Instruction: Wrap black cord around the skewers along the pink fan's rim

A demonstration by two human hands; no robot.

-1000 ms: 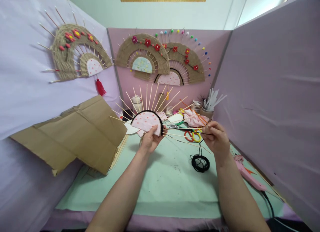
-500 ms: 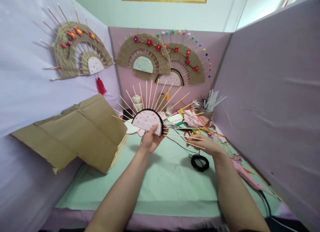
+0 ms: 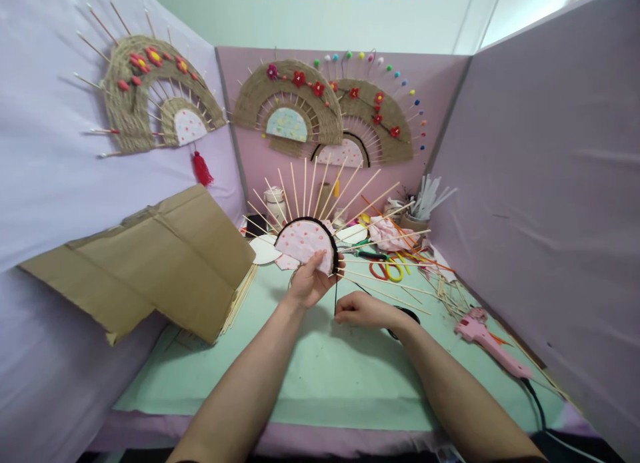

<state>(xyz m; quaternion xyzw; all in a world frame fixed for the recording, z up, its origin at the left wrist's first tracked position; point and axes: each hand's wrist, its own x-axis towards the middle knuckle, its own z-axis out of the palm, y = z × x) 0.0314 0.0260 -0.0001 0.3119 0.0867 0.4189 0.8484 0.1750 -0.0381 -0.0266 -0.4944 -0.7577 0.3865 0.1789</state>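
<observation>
The skewer fan frame point(image 3: 309, 240) is gripped above the green mat point(image 3: 320, 376) by the left hand point(image 3: 311, 281); black cord point(image 3: 335, 291) is pinched by the right hand point(image 3: 361, 310), scissors point(image 3: 387, 270), glue gun point(image 3: 487, 343) and cardboard point(image 3: 150, 263) lying around

Two bare forearms, left grip point(image 3: 311, 282) and right grip point(image 3: 361, 310) without sleeves, gloves or rings

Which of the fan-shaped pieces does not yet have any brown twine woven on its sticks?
The fan held in the left hand: bare sticks, only a black cord around its pink centre. The three wall fans are all woven.
</observation>
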